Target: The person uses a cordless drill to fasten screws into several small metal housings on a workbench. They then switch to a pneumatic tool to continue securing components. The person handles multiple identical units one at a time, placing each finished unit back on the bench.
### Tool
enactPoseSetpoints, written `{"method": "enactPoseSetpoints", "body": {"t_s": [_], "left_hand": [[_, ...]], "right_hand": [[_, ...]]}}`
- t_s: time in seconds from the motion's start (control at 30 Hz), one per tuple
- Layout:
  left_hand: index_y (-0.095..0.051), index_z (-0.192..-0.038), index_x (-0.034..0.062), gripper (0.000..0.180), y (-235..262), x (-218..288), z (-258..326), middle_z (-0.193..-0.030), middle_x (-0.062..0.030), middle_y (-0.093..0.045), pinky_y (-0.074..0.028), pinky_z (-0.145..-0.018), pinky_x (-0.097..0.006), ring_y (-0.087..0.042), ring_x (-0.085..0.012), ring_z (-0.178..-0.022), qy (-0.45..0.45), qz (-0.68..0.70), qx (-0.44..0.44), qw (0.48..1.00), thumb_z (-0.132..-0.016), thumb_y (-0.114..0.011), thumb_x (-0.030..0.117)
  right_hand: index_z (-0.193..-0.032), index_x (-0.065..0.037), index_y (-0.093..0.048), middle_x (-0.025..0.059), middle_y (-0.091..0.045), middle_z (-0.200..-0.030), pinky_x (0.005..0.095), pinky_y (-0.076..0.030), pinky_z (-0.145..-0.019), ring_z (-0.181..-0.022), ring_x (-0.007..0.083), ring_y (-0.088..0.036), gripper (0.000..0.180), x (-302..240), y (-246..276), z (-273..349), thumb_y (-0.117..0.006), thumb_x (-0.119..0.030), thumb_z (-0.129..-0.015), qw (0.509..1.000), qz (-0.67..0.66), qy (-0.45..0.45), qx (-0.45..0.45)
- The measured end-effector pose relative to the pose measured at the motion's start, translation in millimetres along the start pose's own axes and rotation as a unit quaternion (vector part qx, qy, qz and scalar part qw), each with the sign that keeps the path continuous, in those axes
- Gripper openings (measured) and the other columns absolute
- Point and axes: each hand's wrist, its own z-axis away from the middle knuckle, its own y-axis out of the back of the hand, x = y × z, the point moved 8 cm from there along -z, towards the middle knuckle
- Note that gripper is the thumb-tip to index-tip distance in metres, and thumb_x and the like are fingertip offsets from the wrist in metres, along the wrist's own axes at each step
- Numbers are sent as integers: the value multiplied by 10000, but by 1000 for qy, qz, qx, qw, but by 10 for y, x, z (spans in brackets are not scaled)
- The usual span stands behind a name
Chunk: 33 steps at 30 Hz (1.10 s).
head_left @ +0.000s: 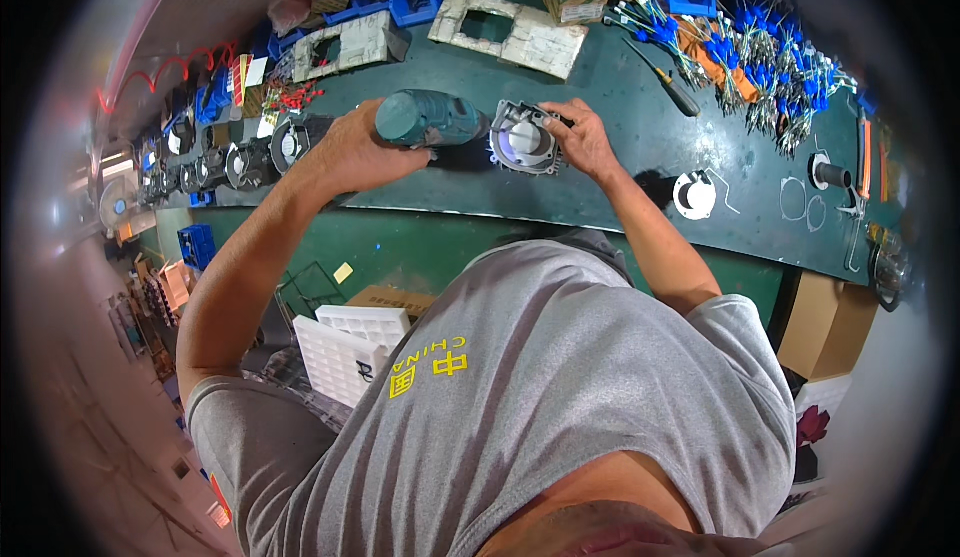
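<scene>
While the left hand grips the teal power driver, the right hand pinches the grey metal housing at upper centre. Best kept flat on the green bench, driver squarely aligned.

Bright overhead light — blurred (fisheye) edges, vignetted

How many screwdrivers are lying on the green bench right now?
1: a black-shafted screwdriver with a yellow band lies right of the grey housing, below the blue-tipped wire bundles. Clutter may hide others.
</scene>
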Motion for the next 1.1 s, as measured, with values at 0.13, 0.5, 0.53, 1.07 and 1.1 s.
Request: {"method": "enactPoseSetpoints", "body": {"t_s": [0.13,0.5,0.53,1.07,1.1], "left_hand": [[-693,-1122,35,472,21,-68,18,-1017,-105,-745,-570,-849,-346,-713,-186,-939,-50,-17,64,997,-758,-852,289],[-704,-1120,84,467,-42,-115,-42,-1045,-138,-741,-563,-906,-379,-725,-272,-991,-67,-27,49,996,-732,-842,303],[-709,-1105,82,431,-86,-109,-100,-1021,-149,-741,-563,-896,-385,-722,-290,-972,-60,-13,20,998,-744,-817,292],[-669,-1253,47,429,-290,-151,0,-1076,-43,-731,-531,-886,-308,-631,-122,-954,-92,100,-19,991,-848,-773,140],[-683,-1217,55,410,-297,-153,-2,-1052,-65,-735,-536,-882,-322,-651,-154,-946,-103,112,-14,988,-834,-767,174]], "right_hand": [[-1154,-57,-757,161,-655,-878,381,-506,-807,-856,302,-616,302,-57,14,-1,-697,-192,-890,1000,7,-12,-12],[-1158,-48,-752,169,-643,-870,382,-499,-808,-851,311,-607,301,-49,11,-4,-709,-172,-887,1000,-16,0,-3],[-1160,-47,-752,168,-638,-869,382,-498,-806,-848,312,-604,301,-59,3,12,-713,-163,-885,1000,-18,-4,1],[-1165,-55,-750,174,-628,-865,397,-494,-821,-876,321,-593,301,-39,-4,29,-697,-171,-893,1000,2,1,-2],[-1166,-56,-750,174,-628,-868,396,-494,-823,-879,320,-593,302,-36,-5,28,-698,-173,-893,1000,3,4,-2]]}}
